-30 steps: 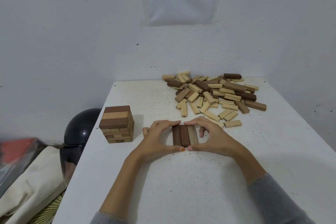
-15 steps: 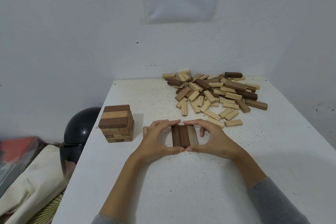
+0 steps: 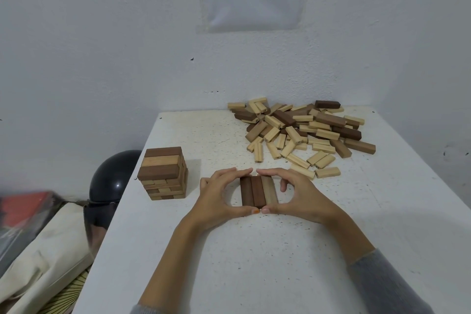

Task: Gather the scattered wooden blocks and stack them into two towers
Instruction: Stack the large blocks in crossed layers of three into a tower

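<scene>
- My left grip (image 3: 216,199) curls round the row of three blocks (image 3: 257,191) from the left, thumb at the near end, fingers at the far end.
- My right grip (image 3: 305,199) mirrors it from the right, and the thumb tips almost meet.
- The row lies flat on the bench (image 3: 254,262), right of the short tower (image 3: 163,173).
- The loose pile (image 3: 300,130) sits far right.

Flat row of three rectangular blocks (image 3: 258,191): smooth matt wood, two dark brown, one pale. Scattered pile of pale and dark blocks (image 3: 300,130) and square stacked tower (image 3: 163,173): same matt wood, grain visible. White table top (image 3: 254,275): matt, speckled, slightly rough. Black dome (image 3: 112,178): smooth, glossy. Beige bag (image 3: 38,262): matt cloth. Grey sleeve (image 3: 382,285): soft cloth.
</scene>
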Demonstrator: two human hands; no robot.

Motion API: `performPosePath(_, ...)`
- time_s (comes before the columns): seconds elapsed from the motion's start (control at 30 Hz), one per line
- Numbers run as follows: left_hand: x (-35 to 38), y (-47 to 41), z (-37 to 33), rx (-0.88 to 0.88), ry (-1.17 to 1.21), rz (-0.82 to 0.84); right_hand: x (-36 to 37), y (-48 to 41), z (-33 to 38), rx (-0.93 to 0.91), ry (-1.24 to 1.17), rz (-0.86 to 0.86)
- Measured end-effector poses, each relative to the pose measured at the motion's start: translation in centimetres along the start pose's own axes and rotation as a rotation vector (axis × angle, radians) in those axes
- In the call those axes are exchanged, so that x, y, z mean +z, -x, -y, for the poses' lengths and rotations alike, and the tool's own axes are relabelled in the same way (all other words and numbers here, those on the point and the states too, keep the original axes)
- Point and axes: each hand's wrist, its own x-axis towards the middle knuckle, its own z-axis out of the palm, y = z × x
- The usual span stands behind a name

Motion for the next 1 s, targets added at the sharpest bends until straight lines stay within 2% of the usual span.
performPosePath(0.73, 0.1, 0.1, -0.1, 0.015, 0.034, -0.013, 0.1, 0.4, 0.4, 0.025, -0.036, 0.015)
performPosePath(1.0, -0.2, 0.1, -0.8, 0.028, 0.121, 0.009, -0.9, 1.0, 1.3, -0.012, -0.006, -0.008)
